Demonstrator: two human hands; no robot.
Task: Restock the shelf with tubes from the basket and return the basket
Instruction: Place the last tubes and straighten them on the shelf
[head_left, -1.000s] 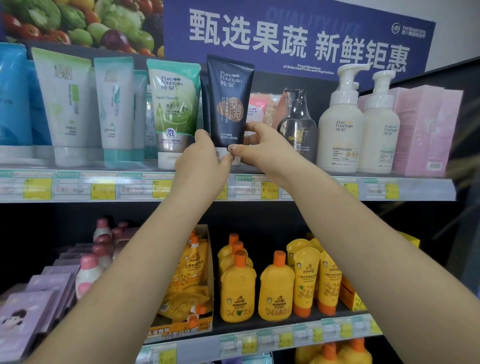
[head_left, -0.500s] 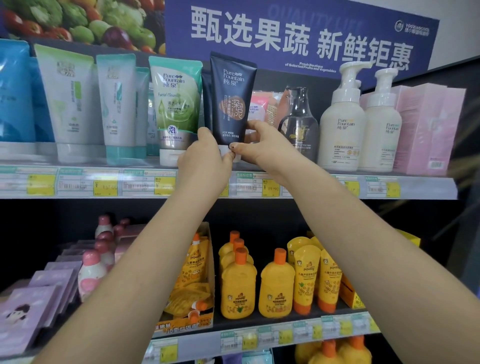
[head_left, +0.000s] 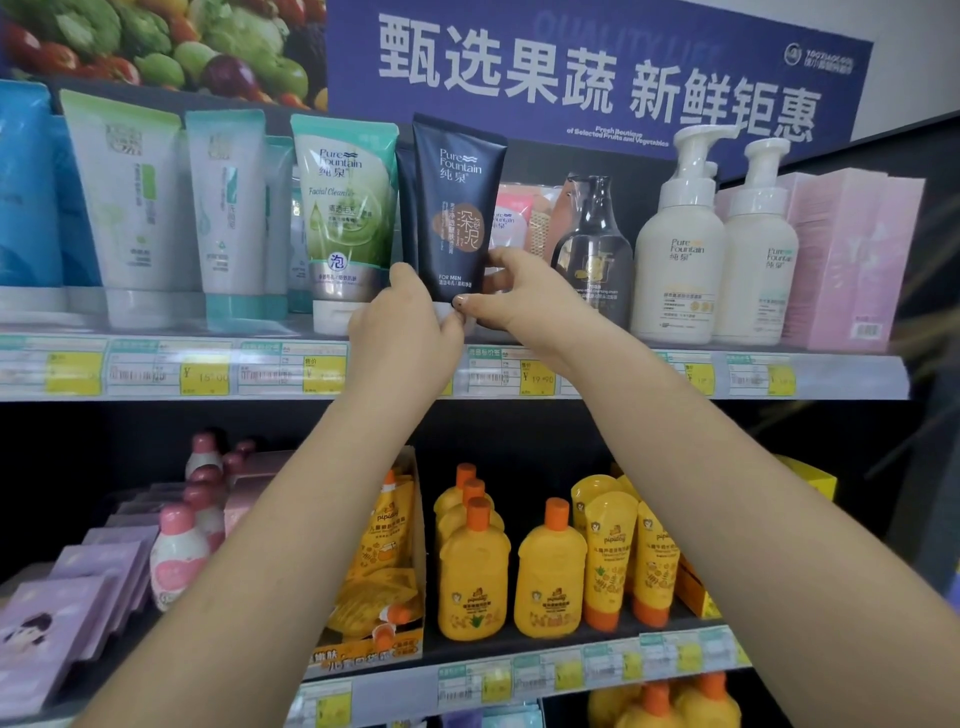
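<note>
As it stands cap-down on the top shelf (head_left: 597, 387), a dark navy tube (head_left: 457, 208) is pinched at its base from both sides, squeezed in between a green tube (head_left: 345, 208) on its left and a dark pump bottle (head_left: 595, 249) on its right. The left hand (head_left: 405, 332) curls its fingers against the tube's lower left edge, while the right hand (head_left: 519, 296) grips the lower right edge, thumb in front and fingers reaching behind. Both forearms stretch up and forward from below, converging at the white cap. The step in hand appears to be seating this tube in its row; the next move likely calls for squaring it upright, label forward, then letting go without toppling its neighbours. White pump bottles (head_left: 680, 244) and pink boxes (head_left: 852, 260) stand further right, and yellow bottles (head_left: 472, 566) fill the shelf below. The basket is out of view.
</note>
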